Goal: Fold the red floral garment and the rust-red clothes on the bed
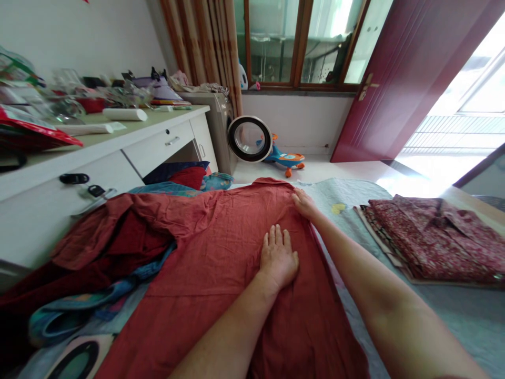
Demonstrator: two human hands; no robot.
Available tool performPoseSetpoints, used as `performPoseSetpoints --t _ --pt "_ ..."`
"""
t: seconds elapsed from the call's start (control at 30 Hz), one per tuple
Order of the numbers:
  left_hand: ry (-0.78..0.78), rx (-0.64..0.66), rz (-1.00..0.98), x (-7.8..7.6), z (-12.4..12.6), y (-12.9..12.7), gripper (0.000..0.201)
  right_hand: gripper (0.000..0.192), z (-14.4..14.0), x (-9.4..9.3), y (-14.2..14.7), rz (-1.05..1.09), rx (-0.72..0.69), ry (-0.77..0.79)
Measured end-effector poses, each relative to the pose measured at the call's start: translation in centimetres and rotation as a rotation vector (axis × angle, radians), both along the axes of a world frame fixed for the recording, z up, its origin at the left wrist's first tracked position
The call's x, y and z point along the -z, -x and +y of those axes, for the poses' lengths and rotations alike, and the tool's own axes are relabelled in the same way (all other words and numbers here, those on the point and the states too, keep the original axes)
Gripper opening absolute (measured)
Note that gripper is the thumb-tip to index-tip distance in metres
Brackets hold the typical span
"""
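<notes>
A rust-red long shirt [221, 247] lies spread over the bed in front of me, lightly creased, one sleeve [94, 226] reaching out to the left. My left hand [279, 258] rests flat on the cloth with its fingers spread. Farther up, my right hand [303, 203] lies on the shirt's right edge near the top, fingers stretched over the cloth; its thumb is hidden. On the right sits a folded stack of maroon patterned clothing [437, 237].
Blue patterned cloth [82, 310] and dark red clothing are heaped at left. A white desk [153, 147] full of clutter runs along the left wall. Beyond the pale bedsheet [351, 195] are a washing machine with its round door [250, 138] open, a ride-on toy [286, 159] and a red door [394, 73].
</notes>
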State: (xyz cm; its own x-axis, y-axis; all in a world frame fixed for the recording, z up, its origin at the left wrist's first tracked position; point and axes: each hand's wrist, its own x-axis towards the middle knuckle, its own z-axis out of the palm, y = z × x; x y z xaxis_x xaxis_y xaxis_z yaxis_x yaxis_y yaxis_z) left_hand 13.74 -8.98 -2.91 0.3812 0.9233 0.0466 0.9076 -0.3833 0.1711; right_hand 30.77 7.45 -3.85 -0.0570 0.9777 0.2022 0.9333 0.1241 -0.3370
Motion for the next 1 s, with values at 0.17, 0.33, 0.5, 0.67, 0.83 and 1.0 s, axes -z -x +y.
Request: performPoseSetpoints --t 0.17,0.33,0.5,0.67,0.83,1.0 --pt "0.004 -0.003 0.014 0.0 0.0 -0.1 0.069 0.054 -5.1 0.2 1.1 -0.028 -0.146 -0.003" --pt "-0.011 0.002 0.019 0.2 0.1 -0.1 0.070 0.063 -6.9 0.9 2.3 -0.195 -0.118 0.111" --pt "-0.010 -0.014 0.022 0.2 0.2 -0.1 0.070 0.066 -5.1 0.3 2.1 -0.197 -0.039 0.140" --pt "0.010 -0.004 0.024 -0.1 0.1 0.0 0.069 0.055 -6.5 -0.1 2.2 -0.150 -0.007 0.086" --pt "0.012 -0.007 0.029 -0.2 0.1 0.0 0.072 0.055 -9.2 0.2 2.2 -0.194 -0.214 0.114" --pt "0.014 -0.036 0.032 -0.3 0.0 -0.1 0.073 0.058 -8.3 -0.2 1.9 -0.234 -0.182 0.175"
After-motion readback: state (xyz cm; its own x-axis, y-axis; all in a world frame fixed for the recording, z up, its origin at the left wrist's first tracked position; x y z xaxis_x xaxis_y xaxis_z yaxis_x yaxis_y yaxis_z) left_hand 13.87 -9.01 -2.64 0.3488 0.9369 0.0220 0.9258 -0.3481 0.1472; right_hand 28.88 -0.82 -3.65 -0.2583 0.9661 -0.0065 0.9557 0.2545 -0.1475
